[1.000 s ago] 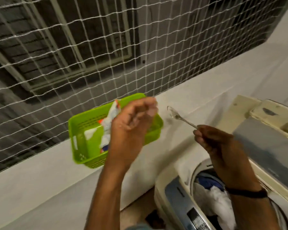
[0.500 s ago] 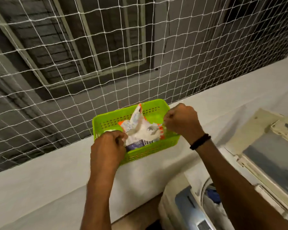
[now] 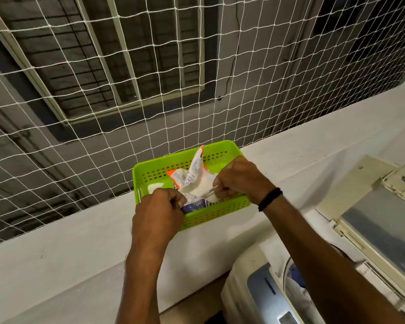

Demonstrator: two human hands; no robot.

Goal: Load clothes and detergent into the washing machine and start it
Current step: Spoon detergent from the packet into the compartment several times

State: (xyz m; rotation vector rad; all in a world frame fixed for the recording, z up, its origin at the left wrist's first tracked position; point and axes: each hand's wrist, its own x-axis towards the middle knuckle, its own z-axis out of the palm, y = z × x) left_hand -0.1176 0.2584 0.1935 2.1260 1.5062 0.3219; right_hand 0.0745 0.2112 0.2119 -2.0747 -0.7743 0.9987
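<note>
A crumpled white, orange and blue detergent packet [image 3: 194, 177] lies in a green perforated basket [image 3: 220, 213] on the white ledge. My left hand [image 3: 159, 213] grips the packet's near left edge at the basket's front rim. My right hand [image 3: 237, 180] holds a spoon [image 3: 208, 191] by its handle, the bowl end down inside the open packet. The top-loading washing machine [image 3: 255, 288] stands at the lower right with its lid [image 3: 379, 220] raised. Blue and white clothes [image 3: 295, 282] show in the drum, partly hidden by my right forearm.
The white ledge [image 3: 80, 242] runs across the view, with a white rope net [image 3: 150, 78] rising just behind the basket. Beyond the net are grey walls and barred windows. A strip of floor [image 3: 192, 307] shows between the ledge and the machine.
One second ago my right hand held the spoon up in the air over the machine. Both hands have since come down to the basket, and the spoon has gone into the packet.
</note>
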